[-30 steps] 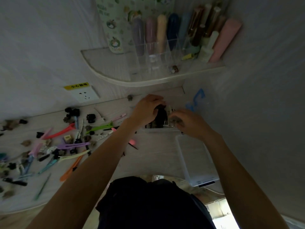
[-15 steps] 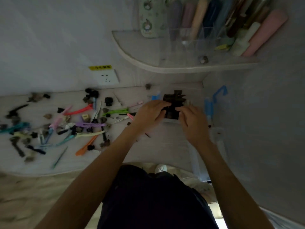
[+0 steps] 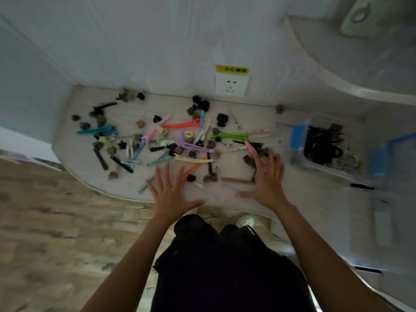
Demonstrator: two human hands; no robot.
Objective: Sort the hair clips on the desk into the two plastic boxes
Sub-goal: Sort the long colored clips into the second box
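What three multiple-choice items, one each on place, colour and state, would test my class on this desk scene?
1. Where is the box holding dark clips?
A. right of the loose clips
B. left of them
C. on the floor

2. What colour is the long clip lying between the socket and the right hand?
A. white
B. green
C. brown

3. How are the hands?
A. both fists
B. both open, empty
C. both gripping clips

Key: 1 A, the box sits at the desk's right end. 2 B, it is bright green. 3 B, the left hand and the right hand spread their fingers over the desk.

Left hand (image 3: pixel 172 194) and right hand (image 3: pixel 267 184) spread, empty.
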